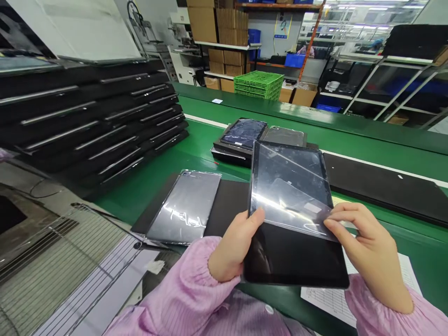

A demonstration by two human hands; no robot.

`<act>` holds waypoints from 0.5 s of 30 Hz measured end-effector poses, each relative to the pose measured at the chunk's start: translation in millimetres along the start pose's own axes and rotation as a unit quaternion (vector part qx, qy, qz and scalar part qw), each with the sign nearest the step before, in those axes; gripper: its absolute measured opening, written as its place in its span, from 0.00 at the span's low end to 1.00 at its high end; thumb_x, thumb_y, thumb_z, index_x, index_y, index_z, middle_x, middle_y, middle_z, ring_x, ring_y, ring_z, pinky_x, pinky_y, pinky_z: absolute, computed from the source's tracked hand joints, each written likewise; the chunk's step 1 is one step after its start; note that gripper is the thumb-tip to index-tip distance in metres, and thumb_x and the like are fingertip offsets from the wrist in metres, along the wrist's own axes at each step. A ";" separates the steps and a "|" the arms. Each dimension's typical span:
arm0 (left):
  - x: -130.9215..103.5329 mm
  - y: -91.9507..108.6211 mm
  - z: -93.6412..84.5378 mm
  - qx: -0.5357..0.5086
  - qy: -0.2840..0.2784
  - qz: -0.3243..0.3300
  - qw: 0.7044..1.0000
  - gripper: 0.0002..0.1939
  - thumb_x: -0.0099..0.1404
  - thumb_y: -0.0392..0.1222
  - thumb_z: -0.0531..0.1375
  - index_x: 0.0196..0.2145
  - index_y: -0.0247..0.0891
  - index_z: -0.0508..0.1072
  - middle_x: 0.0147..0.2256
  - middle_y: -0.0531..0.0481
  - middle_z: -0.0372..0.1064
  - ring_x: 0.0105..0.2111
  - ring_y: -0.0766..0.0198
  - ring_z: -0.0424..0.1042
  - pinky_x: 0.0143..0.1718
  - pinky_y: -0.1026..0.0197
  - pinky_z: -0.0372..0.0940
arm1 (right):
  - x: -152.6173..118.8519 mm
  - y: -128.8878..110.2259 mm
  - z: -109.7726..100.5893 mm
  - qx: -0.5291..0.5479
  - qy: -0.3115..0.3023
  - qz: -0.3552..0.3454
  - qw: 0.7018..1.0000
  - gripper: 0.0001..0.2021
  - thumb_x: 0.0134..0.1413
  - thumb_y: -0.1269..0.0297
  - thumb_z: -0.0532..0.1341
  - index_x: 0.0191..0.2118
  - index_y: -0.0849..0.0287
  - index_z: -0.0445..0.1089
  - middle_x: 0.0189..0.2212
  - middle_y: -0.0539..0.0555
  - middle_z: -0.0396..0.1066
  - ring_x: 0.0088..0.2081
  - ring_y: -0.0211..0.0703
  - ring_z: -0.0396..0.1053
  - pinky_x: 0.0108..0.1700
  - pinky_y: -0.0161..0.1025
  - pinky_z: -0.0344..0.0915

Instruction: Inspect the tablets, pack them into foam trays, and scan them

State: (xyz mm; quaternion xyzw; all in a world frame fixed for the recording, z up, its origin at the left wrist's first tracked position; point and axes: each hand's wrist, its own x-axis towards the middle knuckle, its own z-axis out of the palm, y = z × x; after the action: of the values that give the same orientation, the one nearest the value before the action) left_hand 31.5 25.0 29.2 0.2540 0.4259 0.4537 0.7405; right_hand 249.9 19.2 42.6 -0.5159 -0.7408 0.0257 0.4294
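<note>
Holding a black tablet (297, 261) between both hands, left (241, 238) gripping its edge, right (364, 238) pinching clear film (294, 205).

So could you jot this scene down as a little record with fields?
Left hand: holds the tablet by its left edge
Right hand: pinches the clear film near its right edge
Film cover: upper screen; lower part uncovered
Beside them: plastic-wrapped tablet, left
Far left: stacked black trays
Background: green crates
</note>
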 end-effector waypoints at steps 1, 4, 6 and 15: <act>0.7 -0.3 -0.2 -0.003 -0.007 0.000 1.000 0.24 0.50 0.58 0.64 0.34 0.33 0.72 0.31 0.45 0.74 0.36 0.55 0.72 0.33 0.60 0.65 | 1.7 0.7 1.4 -0.001 0.003 0.005 1.000 0.04 0.55 0.66 0.59 0.29 0.54 0.67 0.32 0.49 0.66 0.35 0.40 0.65 0.38 0.38 0.61; 2.1 -0.9 -0.9 -0.006 0.004 -0.010 1.000 0.22 0.50 0.57 0.64 0.30 0.33 0.71 0.28 0.47 0.73 0.33 0.57 0.73 0.32 0.61 0.65 | 6.5 2.4 3.8 -0.003 0.006 0.011 1.000 0.05 0.54 0.65 0.59 0.28 0.54 0.66 0.30 0.49 0.66 0.34 0.41 0.65 0.35 0.37 0.62; 2.3 -0.7 -1.1 -0.008 0.010 -0.020 1.000 0.21 0.49 0.57 0.65 0.26 0.34 0.70 0.24 0.49 0.72 0.29 0.58 0.73 0.29 0.62 0.65 | 9.4 3.5 4.5 -0.003 0.007 0.014 1.000 0.05 0.53 0.65 0.60 0.27 0.55 0.66 0.30 0.49 0.66 0.35 0.42 0.66 0.35 0.37 0.62; -1.2 4.7 -2.1 -0.015 0.073 -0.095 0.993 0.13 0.59 0.45 0.59 0.24 0.32 0.71 0.21 0.46 0.72 0.20 0.60 0.72 0.22 0.64 0.66 | 16.1 -2.4 7.6 0.076 0.008 0.016 0.997 0.05 0.50 0.73 0.63 0.27 0.58 0.68 0.28 0.50 0.66 0.34 0.39 0.64 0.38 0.37 0.61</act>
State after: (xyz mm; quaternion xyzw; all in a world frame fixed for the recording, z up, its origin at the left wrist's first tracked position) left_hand 27.3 26.1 32.2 0.1672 0.4941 0.4048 0.7510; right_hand 241.4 33.9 48.8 -0.4942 -0.7249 0.0848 0.4723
